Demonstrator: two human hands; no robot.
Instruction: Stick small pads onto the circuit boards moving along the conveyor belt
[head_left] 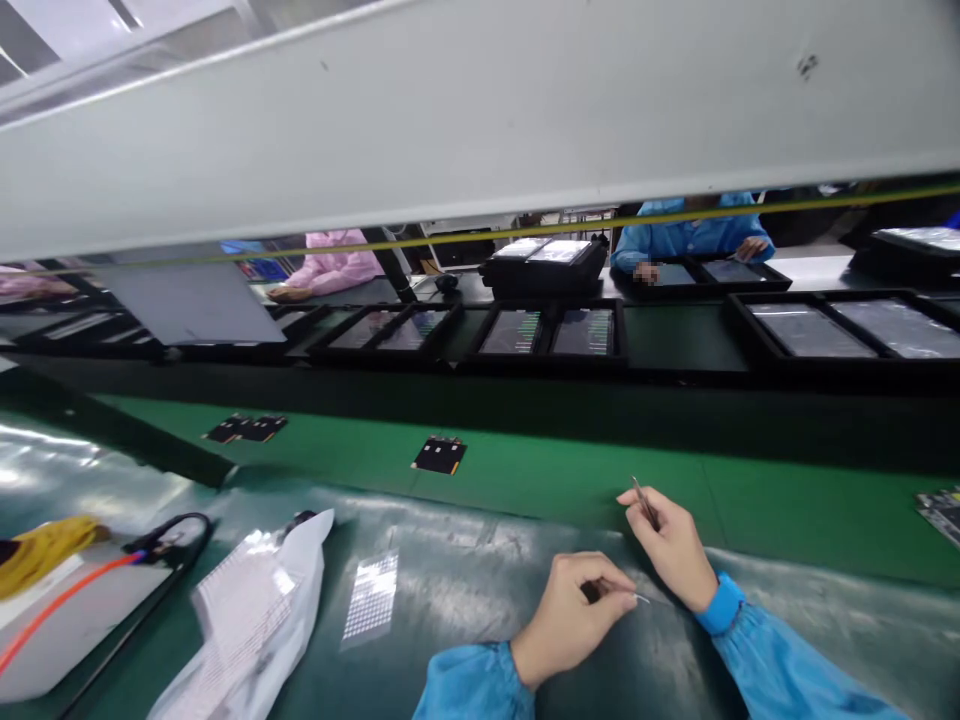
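Note:
My left hand [571, 612] is over the dark green bench mat [480, 640], thumb and fingers pinched together. A thin, shiny piece [641, 598] pokes out from its fingertips, too small to identify. To its upper right, my right hand [670, 550] is closed around slim metal tweezers [643, 500], which point up above the near edge of the green belt [555, 480]. Left of both hands, a dark circuit board [440, 455] with small pale squares lies on the belt. A clear sheet of small stickers [371, 597] rests on the mat.
A white plastic bag [300, 600] with more sheets lies at left, beside a pale box [90, 610] with an orange cable. Black trays [547, 335] line the far shelf. Co-workers [690, 240] sit beyond. A white panel [480, 110] crosses overhead.

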